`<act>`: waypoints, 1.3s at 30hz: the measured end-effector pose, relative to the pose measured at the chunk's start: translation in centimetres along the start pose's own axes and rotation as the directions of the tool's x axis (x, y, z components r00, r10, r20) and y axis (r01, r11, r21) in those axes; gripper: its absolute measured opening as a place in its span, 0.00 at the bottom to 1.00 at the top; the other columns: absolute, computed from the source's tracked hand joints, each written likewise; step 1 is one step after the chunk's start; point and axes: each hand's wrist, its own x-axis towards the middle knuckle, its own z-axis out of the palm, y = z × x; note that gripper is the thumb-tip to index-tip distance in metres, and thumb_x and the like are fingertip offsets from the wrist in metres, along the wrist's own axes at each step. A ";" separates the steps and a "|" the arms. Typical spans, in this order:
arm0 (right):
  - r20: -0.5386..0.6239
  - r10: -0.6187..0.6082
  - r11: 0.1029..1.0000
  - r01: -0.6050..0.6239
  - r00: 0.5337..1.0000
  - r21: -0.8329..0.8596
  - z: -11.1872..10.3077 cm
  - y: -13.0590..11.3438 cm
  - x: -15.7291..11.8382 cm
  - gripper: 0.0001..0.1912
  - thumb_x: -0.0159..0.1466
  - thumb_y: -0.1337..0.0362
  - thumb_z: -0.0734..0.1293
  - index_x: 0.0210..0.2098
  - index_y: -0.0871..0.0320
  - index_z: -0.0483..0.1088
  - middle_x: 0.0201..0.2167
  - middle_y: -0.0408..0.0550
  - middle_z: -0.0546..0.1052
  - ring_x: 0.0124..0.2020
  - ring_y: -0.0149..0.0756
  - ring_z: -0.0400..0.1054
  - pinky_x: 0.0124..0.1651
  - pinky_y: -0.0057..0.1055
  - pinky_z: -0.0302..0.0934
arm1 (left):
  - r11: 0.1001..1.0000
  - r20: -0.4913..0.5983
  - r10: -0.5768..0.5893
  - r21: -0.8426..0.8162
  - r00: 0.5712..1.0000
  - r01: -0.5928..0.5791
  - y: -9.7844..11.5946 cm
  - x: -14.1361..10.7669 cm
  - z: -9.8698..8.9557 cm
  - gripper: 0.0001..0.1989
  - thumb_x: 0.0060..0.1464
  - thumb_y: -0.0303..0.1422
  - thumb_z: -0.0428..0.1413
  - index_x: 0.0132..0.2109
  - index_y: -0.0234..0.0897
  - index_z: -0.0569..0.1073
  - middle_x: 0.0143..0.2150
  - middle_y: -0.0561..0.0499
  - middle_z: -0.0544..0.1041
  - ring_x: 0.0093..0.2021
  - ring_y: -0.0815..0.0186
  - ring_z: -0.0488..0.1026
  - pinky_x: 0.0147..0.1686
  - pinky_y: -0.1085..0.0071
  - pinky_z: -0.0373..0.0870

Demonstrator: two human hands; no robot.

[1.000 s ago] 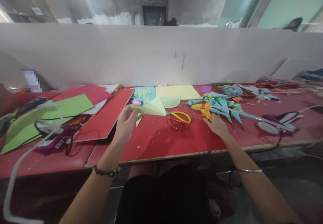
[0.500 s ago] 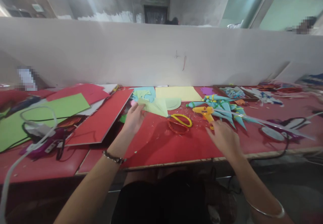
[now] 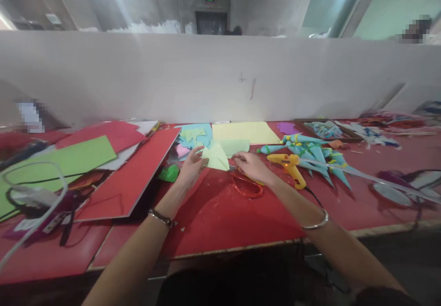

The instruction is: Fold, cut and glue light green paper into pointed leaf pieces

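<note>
The pale green paper [image 3: 215,156] is at the left hand [image 3: 193,167], its left edge between thumb and fingers. Its long axis slants, one pointed corner aimed rightward and toward the person, near the scissors [image 3: 245,191]. The right hand [image 3: 255,166] has curled fingers beside it; I cannot tell whether they pinch anything.

Reference point: scissors [image 3: 248,196], lying on the table [image 3: 206,228]. Right of them: glue gun [image 3: 290,161]. Right and behind: paper cones [image 3: 315,154], then tray [image 3: 359,138] holding scraps [image 3: 324,130]. Directly behind: large sheet [image 3: 244,133]. Left: board [image 3: 138,179].
</note>
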 end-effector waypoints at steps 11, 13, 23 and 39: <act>0.446 0.055 0.582 -0.392 0.893 0.712 2.9 2.7 0.2 0.17 0.51 0.54 0.69 0.34 0.60 0.72 0.29 0.45 0.76 0.28 0.29 0.67 0.33 0.26 0.59 | 0.952 0.200 -0.064 0.307 0.978 -0.001 -1.0 -1.1 0.2 0.25 0.43 0.31 0.58 0.50 0.40 0.62 0.36 0.53 0.71 0.31 0.71 0.68 0.32 0.73 0.65; 0.472 0.032 0.560 -0.407 0.881 0.722 2.8 2.5 0.0 0.16 0.51 0.55 0.69 0.34 0.60 0.72 0.29 0.45 0.75 0.29 0.29 0.68 0.33 0.26 0.59 | 0.934 0.234 -0.062 0.357 0.970 -0.027 -1.2 -1.4 0.2 0.22 0.46 0.32 0.56 0.50 0.40 0.63 0.35 0.54 0.70 0.31 0.71 0.68 0.31 0.74 0.64; 0.514 -0.076 0.698 -0.323 0.855 0.639 2.6 1.9 -0.6 0.11 0.53 0.61 0.68 0.35 0.57 0.73 0.25 0.40 0.72 0.21 0.21 0.61 0.26 0.21 0.55 | 0.928 0.228 -0.091 0.373 0.969 -0.001 -1.1 -2.4 1.2 0.16 0.50 0.37 0.53 0.47 0.40 0.65 0.23 0.59 0.63 0.19 0.77 0.58 0.18 0.80 0.53; 0.167 0.171 0.473 -0.230 0.971 0.851 3.3 1.3 -0.3 0.10 0.48 0.65 0.71 0.30 0.60 0.70 0.29 0.45 0.76 0.29 0.28 0.71 0.34 0.24 0.65 | 0.913 0.235 -0.028 0.402 0.972 -0.071 -1.4 -2.3 1.0 0.20 0.42 0.42 0.58 0.42 0.36 0.71 0.35 0.51 0.74 0.31 0.69 0.68 0.31 0.74 0.63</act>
